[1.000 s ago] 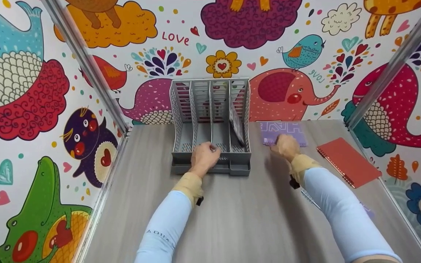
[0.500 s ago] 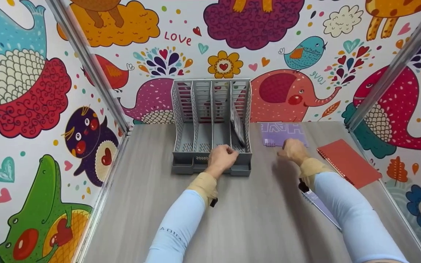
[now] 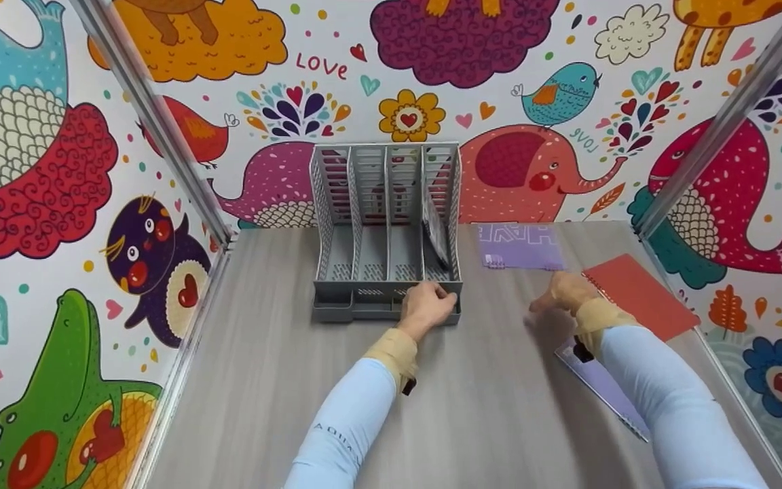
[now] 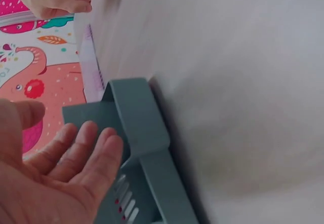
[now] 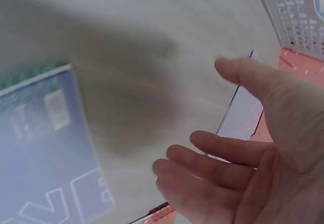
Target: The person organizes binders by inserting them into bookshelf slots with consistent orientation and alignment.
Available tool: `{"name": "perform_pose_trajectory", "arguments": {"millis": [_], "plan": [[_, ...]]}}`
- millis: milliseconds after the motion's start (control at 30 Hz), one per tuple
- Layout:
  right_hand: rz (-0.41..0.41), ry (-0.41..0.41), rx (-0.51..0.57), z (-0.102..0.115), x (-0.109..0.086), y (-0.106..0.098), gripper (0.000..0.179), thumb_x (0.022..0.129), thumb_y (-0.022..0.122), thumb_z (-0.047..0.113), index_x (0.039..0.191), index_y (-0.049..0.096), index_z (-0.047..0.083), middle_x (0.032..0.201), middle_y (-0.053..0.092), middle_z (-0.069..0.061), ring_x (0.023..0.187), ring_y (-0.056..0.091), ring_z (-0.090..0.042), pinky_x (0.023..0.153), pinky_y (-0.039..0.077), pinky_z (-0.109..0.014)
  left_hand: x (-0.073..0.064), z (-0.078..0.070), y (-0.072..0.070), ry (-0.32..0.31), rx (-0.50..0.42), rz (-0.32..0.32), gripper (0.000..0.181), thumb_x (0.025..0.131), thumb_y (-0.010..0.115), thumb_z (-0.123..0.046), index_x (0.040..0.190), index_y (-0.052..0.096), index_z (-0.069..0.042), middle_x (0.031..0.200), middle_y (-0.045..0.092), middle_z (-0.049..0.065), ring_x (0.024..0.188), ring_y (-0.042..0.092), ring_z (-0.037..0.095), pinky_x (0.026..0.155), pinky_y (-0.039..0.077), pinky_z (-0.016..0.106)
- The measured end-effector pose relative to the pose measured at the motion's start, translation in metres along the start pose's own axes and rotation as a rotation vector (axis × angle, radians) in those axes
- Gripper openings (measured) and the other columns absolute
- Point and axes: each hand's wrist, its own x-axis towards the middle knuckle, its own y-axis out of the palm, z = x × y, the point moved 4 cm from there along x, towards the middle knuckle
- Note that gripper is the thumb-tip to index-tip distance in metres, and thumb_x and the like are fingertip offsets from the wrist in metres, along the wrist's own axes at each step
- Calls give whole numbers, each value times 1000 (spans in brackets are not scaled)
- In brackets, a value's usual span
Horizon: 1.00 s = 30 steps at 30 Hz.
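By the gray organizer (image 3: 370,255), the left hand (image 3: 426,304) hangs loosely curled.

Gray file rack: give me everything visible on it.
The file rack looks like gray plastic, with a slatted back and perforated dividers forming four open-topped compartments. Low trays run along its front. It stands upright on the table, near the patterned wall. A thin dark item leans in the rightmost compartment. The left hand is at its front right; whether they touch is unclear.
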Motion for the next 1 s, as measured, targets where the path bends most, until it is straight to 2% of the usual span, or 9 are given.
{"name": "perform_pose_trajectory", "arguments": {"millis": [33, 133, 200, 333, 433, 667, 767, 900, 1000], "plan": [[107, 93, -6, 11, -16, -18, 103, 84, 95, 59, 154, 54, -5, 151, 62, -33, 132, 61, -52, 113, 53, -73, 0, 0, 1, 0, 3, 1, 24, 104, 75, -37, 96, 83, -16, 98, 85, 2, 89, 76, 19, 87, 63, 38], [143, 121, 1, 32, -59, -40, 104, 81, 96, 61, 151, 56, -5, 148, 62, -32, 131, 58, -50, 118, 50, -74, -1, 0, 5, -1, -1, -2, 24, 105, 75, -37, 97, 83, -15, 98, 85, 2, 87, 76, 18, 86, 64, 38], [149, 125, -3, 39, -80, -47, 103, 79, 97, 61, 147, 58, -6, 142, 64, -32, 127, 59, -49, 116, 53, -72, -1, 0, 6, -2, 0, -5, 24, 105, 76, -36, 97, 83, -15, 98, 85, 2, 85, 75, 17, 85, 64, 38], [166, 165, 22, 38, -103, -50, 98, 73, 102, 58, 141, 65, -3, 139, 66, -29, 126, 60, -48, 107, 60, -65, -2, 1, 10, 1, 8, -3, 23, 104, 76, -34, 96, 83, -15, 96, 85, 2, 84, 75, 18, 83, 64, 38], [177, 163, 3, 27, -107, -49, 98, 69, 104, 60, 137, 70, 0, 138, 67, -28, 127, 61, -48, 102, 63, -60, -1, 2, 15, -1, 19, 4, 23, 103, 76, -34, 95, 84, -14, 96, 85, 3, 87, 76, 20, 84, 63, 39], [197, 91, -95, 12, -109, -46, 98, 71, 100, 68, 136, 74, 0, 140, 66, -34, 123, 62, -49, 110, 59, -65, -3, 3, 20, -12, 36, 19, 24, 104, 75, -34, 99, 84, -13, 101, 85, 5, 94, 79, 24, 87, 65, 41], [182, 92, -102, 8, -111, -45, 96, 73, 100, 63, 137, 72, -3, 139, 66, -35, 121, 63, -49, 112, 59, -66, -4, 2, 22, -17, 34, 26, 24, 104, 75, -34, 100, 84, -12, 101, 85, 6, 93, 79, 24, 87, 65, 41], [147, 85, -107, 2, -114, -40, 83, 77, 101, 53, 131, 73, -3, 128, 70, -30, 116, 65, -46, 109, 60, -65, -5, 1, 26, -18, 33, 41, 23, 104, 75, -34, 100, 83, -12, 98, 84, 4, 89, 76, 21, 84, 64, 39], [128, 68, -132, -2, -114, -35, 76, 79, 100, 49, 130, 74, -1, 127, 71, -28, 115, 66, -46, 109, 60, -66, -6, 1, 29, -22, 27, 55, 23, 104, 75, -33, 98, 83, -13, 95, 83, 3, 84, 73, 18, 82, 63, 39]]}}
